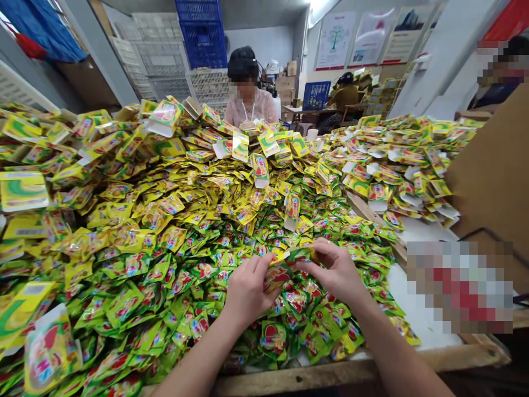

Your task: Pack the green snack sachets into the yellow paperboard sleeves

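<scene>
My left hand is closed around a small printed carton, tilted above the heap. At the carton's right end, my right hand pinches a small green packet between thumb and fingers. The packet touches the carton's end or lies partly inside it; I cannot tell which. Below both hands spreads a thick layer of green packets with red fruit pictures. Yellow packets lie farther back. An open carton with a white flap rests on the heap just beyond my hands.
Cartons pile up on the left, with more cartons at the back right. A wooden edge borders the table in front. A large cardboard box stands at right. Across the heap sits a person; blue crates are stacked behind.
</scene>
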`<state>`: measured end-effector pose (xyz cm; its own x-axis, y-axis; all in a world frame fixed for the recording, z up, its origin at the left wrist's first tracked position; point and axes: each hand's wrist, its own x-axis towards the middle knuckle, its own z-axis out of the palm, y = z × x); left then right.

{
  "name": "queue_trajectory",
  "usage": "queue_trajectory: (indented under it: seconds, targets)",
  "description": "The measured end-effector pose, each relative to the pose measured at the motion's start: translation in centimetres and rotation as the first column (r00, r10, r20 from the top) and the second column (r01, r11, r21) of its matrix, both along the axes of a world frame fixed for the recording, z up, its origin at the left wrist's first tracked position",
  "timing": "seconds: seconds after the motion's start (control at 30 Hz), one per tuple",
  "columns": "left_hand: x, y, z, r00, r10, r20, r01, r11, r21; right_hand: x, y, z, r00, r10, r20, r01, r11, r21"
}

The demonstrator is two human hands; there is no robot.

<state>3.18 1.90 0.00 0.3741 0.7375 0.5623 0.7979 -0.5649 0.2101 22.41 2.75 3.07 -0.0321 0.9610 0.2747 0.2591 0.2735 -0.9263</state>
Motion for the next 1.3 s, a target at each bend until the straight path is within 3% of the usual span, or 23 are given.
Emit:
queue_trajectory:
  seconds: [0.1, 0.2, 0.27, 0.37, 0.47, 0.53, 0.63, 0.77, 0.97, 1.07, 1.17, 1.23, 1.3]
  targets:
    - [0.2, -0.3, 0.0, 0.994, -0.005, 0.111, 0.019, 0.992, -0.123, -0.4, 0.1, -0.1, 0.999, -0.026, -0.037, 0.025, 0.998, -0.049]
    - [0.4, -0.5, 0.0, 0.991, -0.007, 0.130, 0.035, 0.977, -0.211, -0.5, 0.1, -0.1, 0.997, 0.071, -0.011, -0.072, 0.993, -0.096]
    - [0.4, -0.5, 0.2, 0.994, 0.021, 0.110, 0.002, 0.978, -0.208, -0.8, 0.1, -0.1, 0.988, 0.065, -0.137, -0.083, 0.988, -0.129]
    - [0.6, -0.7, 0.6, 0.984, 0.038, 0.175, 0.001, 0.976, -0.216, -1.6, -0.3, -0.5, 0.936, -0.129, -0.328, 0.090, 0.987, -0.132]
    - [0.9, -1.0, 1.0, 0.954, 0.024, 0.298, 0.065, 0.956, -0.286, -2.4, -0.7, -0.9, 0.928, -0.289, -0.236, 0.292, 0.956, -0.020]
    - [1.0, -1.1, 1.0, 0.938, 0.037, 0.346, 0.073, 0.951, -0.301, -2.6, -0.8, -1.1, 0.930, -0.347, -0.118, 0.359, 0.927, 0.108]
    - [0.9, -1.0, 0.8, 0.938, 0.065, 0.341, 0.032, 0.962, -0.272, -2.3, -0.7, -1.2, 0.957, -0.290, 0.014, 0.284, 0.944, 0.167]
    - [0.5, -0.7, 0.5, 0.956, 0.054, 0.287, 0.015, 0.972, -0.233, -1.9, -0.7, -1.2, 0.984, -0.120, 0.129, 0.108, 0.990, 0.091]
    - [0.5, -0.5, -0.4, 0.986, -0.013, 0.168, 0.032, 0.993, -0.110, -3.4, -1.7, -1.5, 0.960, 0.063, 0.274, -0.073, 0.997, 0.026]
    - [0.4, -0.4, -0.1, 0.987, -0.023, 0.156, 0.041, 0.993, -0.109, -3.8, -1.9, -1.5, 0.966, 0.072, 0.247, -0.082, 0.996, 0.029]
    - [0.2, -0.3, 1.0, 0.939, 0.003, 0.343, 0.054, 0.986, -0.156, -3.6, -1.5, -1.4, 0.999, -0.031, 0.037, 0.031, 0.999, -0.007]
    - [0.1, -0.4, 1.6, 0.834, 0.064, 0.548, 0.152, 0.928, -0.340, -3.3, -1.2, -1.2, 0.989, -0.095, -0.116, 0.089, 0.995, -0.051]
    - [0.2, -0.5, 1.8, 0.683, 0.139, 0.717, 0.388, 0.763, -0.517, -3.2, -1.0, -1.2, 0.977, -0.076, -0.200, 0.061, 0.995, -0.078]
